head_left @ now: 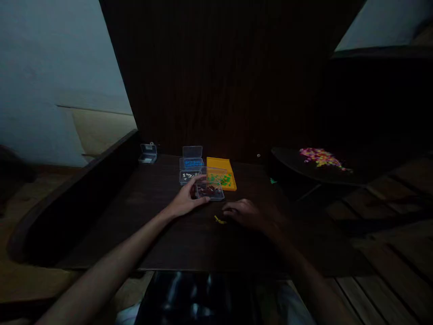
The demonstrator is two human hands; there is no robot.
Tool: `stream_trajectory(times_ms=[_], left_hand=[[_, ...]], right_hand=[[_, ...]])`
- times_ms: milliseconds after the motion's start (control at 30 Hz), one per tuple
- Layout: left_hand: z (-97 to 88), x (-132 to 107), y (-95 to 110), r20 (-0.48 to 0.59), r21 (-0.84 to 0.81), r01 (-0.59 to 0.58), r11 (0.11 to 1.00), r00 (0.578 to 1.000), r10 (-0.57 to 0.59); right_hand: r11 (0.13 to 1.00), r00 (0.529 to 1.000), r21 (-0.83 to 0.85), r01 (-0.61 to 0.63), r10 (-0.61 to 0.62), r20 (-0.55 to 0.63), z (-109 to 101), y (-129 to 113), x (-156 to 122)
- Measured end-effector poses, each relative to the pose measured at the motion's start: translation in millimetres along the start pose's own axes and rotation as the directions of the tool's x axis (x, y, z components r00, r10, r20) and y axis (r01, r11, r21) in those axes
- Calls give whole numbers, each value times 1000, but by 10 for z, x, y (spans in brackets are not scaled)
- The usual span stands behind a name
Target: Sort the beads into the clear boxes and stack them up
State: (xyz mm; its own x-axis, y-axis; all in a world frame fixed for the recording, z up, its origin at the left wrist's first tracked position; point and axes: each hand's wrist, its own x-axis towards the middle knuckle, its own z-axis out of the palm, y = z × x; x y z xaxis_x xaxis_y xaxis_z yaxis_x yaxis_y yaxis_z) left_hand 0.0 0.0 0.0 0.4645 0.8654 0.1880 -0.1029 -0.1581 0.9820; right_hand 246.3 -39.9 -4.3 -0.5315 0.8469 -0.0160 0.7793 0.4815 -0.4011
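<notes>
My left hand [189,195] is closed round the left side of a small clear plastic box [218,195], its thumb along the near edge and its fingers behind. Small dark reddish-brown pieces lie in that box, and its clear lid stands raised at the back. To the right, my right hand [244,213] is low over the dark table with its fingers curled together. Whether anything is pinched in them is hidden. Just left of those fingertips, a few small yellow pieces [219,220] lie on the tabletop.
Behind sit a yellow tray [218,162] with green pieces, a clear box of blue pieces [193,163] and a box of white pieces [184,177]. Another open clear box [148,159] stands back left. Pink and yellow pieces [320,158] are heaped on a dark surface at right.
</notes>
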Motion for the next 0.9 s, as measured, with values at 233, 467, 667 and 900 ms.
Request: stream_trajectory(times_ms=[233,467,667,900], left_hand=[[2,25,-72,-11,1,-33,999,999,33],[5,38,-110,-4,7,-61,998,998,61],[0,29,-122,-7,28,-75,997,997,76],[6,21,-116,7,16,-49,999,999,49]], right_hand=[[998,999,60,-25,27,-20,-118,30,-39],[980,985,192,42,-8,-174,-381,-53,67],[993,977,112,48,-23,-213,-360,-87,343],[995,979,90,42,-22,-203,-293,-50,488]])
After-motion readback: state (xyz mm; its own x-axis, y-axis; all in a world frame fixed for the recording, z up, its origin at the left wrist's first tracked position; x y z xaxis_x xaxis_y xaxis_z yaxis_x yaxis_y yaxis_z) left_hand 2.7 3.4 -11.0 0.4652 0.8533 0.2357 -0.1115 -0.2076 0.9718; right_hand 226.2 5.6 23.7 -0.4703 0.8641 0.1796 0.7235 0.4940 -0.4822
